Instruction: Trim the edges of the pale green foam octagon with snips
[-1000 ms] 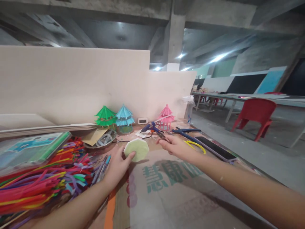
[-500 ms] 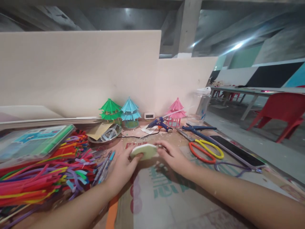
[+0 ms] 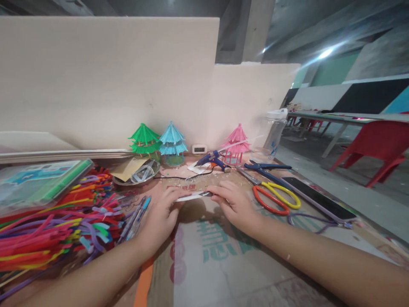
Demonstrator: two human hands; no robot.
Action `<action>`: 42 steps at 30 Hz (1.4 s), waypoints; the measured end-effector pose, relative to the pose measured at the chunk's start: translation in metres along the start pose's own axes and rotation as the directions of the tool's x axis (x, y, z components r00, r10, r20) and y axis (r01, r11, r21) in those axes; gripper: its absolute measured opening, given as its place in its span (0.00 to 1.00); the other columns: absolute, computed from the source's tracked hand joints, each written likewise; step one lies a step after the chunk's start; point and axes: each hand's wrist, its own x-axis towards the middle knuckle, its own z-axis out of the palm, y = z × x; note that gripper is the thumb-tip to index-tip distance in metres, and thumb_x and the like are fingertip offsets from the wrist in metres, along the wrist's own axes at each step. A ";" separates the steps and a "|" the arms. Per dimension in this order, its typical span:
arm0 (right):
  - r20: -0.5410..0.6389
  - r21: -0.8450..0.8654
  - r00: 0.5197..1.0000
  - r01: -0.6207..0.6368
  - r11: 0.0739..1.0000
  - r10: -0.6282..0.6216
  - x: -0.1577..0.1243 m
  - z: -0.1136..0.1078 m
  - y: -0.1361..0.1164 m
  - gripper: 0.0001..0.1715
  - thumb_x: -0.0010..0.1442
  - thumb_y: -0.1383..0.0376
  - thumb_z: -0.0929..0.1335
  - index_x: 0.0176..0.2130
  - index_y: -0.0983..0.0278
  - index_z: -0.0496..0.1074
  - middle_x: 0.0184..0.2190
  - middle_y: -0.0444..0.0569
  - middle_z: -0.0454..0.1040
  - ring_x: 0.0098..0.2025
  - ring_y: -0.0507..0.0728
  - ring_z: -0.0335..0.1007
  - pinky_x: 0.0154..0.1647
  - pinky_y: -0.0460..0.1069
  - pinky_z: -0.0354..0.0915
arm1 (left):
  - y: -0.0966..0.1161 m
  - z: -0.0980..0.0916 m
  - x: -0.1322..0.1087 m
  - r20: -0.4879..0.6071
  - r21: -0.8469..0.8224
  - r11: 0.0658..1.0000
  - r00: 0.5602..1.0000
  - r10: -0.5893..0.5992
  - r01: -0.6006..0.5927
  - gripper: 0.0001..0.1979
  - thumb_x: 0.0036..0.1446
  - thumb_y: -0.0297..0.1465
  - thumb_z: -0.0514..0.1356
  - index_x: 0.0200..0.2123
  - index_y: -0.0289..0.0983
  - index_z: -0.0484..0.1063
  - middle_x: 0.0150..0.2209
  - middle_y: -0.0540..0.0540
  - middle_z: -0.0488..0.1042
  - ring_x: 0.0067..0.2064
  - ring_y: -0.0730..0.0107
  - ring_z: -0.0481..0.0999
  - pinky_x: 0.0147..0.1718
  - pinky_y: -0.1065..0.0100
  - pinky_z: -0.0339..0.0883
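My left hand pinches one end of a thin pale disc, which now shows nearly edge-on as a whitish strip. At the disc's other end, my right hand has its fingers closed around a small dark thing. It is too small and blurred to name, and I cannot tell whether it is fixed to the disc. Both hands are low over the printed sheet on the table. Left of my left hand lie several pens; beyond the hands rests a blue glue gun.
Colourful pipe cleaners and a plastic case fill the left side. Green, blue and pink pagoda models stand at the back. Scissors, blue pliers, a phone and a bottle are at right.
The disc has tipped from showing its pale green face to nearly edge-on. My hands stay at its two ends, and the whole view has shifted slightly.
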 end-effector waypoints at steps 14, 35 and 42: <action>0.038 -0.092 0.998 0.053 0.994 -0.050 -0.001 0.000 0.000 0.19 0.66 0.60 0.57 0.45 0.65 0.72 0.28 0.50 0.69 0.32 0.56 0.62 0.33 0.50 0.59 | 0.002 -0.001 0.000 -0.008 0.009 1.000 1.000 0.003 -0.003 0.23 0.52 0.17 0.48 0.45 0.42 0.70 0.45 0.47 0.71 0.49 0.66 0.69 0.51 0.59 0.62; 0.042 -0.114 0.997 0.071 0.991 -0.067 0.000 -0.001 0.000 0.20 0.66 0.60 0.57 0.45 0.66 0.72 0.28 0.50 0.69 0.32 0.56 0.62 0.32 0.50 0.59 | 0.004 -0.002 -0.001 -0.045 0.017 1.000 0.999 0.003 -0.003 0.23 0.50 0.16 0.47 0.43 0.40 0.70 0.44 0.47 0.71 0.49 0.66 0.69 0.51 0.60 0.62; 0.056 -0.136 0.997 0.059 0.989 -0.051 0.000 -0.003 -0.001 0.20 0.66 0.60 0.56 0.45 0.65 0.72 0.29 0.51 0.69 0.33 0.57 0.63 0.33 0.50 0.59 | 0.002 -0.002 -0.002 -0.057 0.038 0.999 0.998 0.009 -0.007 0.24 0.49 0.15 0.47 0.44 0.41 0.69 0.44 0.47 0.71 0.49 0.67 0.69 0.51 0.60 0.61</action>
